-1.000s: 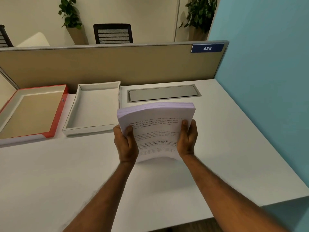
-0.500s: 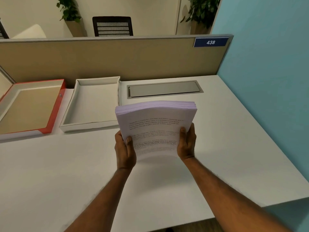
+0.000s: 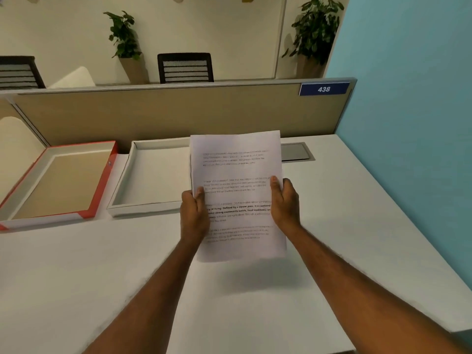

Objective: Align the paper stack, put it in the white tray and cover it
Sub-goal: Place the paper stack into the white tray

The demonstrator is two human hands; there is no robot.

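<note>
1. Head view, risks: paper stack [image 3: 236, 175] held upright above the desk [image 3: 76, 290], pinched at both long edges only. Loose grip on either side likely to let inner sheets slide down and fan out, undoing the alignment.
2. Possible snag on the way over: white tray [image 3: 153, 180] just beyond and to the outer side of the left hand [image 3: 194, 215], its near rim below the stack's lower corner. Carrying too low could catch that rim and bend the bottom sheets.
3. Possible mix-up: red-edged lid [image 3: 58, 185] farther out past the left hand, beside the white tray, open side up. Dropping the stack there instead would be the wrong box.
4. Hands: left hand closed on the stack's left edge, thumb across the front page; right hand [image 3: 284, 203] closed on the right edge, thumb tip on the front page, fingers behind and hidden.
5. Look of the stack: white sheets, front page facing the camera, several blocks of small printed text, one partly bold. Edges appear flush from the front; thickness not visible from this angle. Faint shadow on the desk beneath, so bottom edge apparently off the surface.
</note>
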